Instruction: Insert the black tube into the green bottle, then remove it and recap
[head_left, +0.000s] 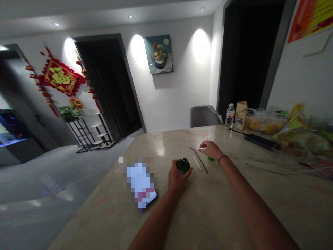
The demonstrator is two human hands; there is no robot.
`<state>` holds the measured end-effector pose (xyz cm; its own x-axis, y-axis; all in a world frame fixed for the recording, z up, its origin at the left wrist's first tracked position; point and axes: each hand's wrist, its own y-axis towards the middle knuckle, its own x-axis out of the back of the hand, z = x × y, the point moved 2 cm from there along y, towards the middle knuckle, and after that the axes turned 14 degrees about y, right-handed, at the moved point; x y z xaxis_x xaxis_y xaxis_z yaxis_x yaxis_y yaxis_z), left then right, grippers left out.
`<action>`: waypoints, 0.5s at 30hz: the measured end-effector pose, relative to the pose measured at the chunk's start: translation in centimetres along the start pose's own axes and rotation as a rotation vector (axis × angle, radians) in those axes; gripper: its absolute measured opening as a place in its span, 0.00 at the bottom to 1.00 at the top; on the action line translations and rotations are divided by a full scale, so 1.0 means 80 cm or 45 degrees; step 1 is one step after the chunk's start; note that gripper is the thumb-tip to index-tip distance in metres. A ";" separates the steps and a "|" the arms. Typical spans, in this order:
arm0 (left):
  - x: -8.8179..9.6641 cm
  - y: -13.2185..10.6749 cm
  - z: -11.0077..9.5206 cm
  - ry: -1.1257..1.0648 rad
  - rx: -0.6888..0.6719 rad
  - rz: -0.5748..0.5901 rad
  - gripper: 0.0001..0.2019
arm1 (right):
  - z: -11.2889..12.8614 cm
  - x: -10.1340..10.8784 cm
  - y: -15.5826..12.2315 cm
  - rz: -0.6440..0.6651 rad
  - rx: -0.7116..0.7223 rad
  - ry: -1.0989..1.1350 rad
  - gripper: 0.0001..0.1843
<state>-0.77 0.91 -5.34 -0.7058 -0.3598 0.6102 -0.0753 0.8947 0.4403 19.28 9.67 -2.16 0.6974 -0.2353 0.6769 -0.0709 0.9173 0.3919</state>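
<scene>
My left hand (177, 177) is wrapped round a small dark green bottle (183, 166) with a pale rim at its mouth, upright at the tabletop. My right hand (210, 150) is over the table to the right of the bottle, its fingers curled together. A whitish spot shows at those fingertips, too small to name. Partly hidden beneath the right hand is a small bright green object (211, 158). Between the two hands lie a thin dark stick (199, 159) and a shorter white stick (197, 163).
A phone (152, 198), mostly blurred out, lies on the table (208, 211) left of my left hand. Toward the right stand a water bottle (230, 116) and a paper bag (241, 115), near a black box (260, 141), bagged food (265, 123) and a white cable (283, 171). A grey chair (204, 116) stands behind.
</scene>
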 end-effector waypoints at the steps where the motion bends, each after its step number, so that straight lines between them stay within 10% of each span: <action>1: -0.001 0.000 0.001 -0.006 0.005 0.004 0.24 | 0.008 -0.004 -0.001 0.086 -0.005 0.007 0.10; 15: -0.014 0.009 0.018 -0.059 0.054 0.048 0.29 | 0.026 -0.040 -0.017 0.593 -0.172 -0.308 0.15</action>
<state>-1.02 2.32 -6.69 -0.7407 -0.3137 0.5942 -0.0769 0.9181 0.3888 15.66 8.50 -3.61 0.4285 0.1535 0.8904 -0.2298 0.9716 -0.0569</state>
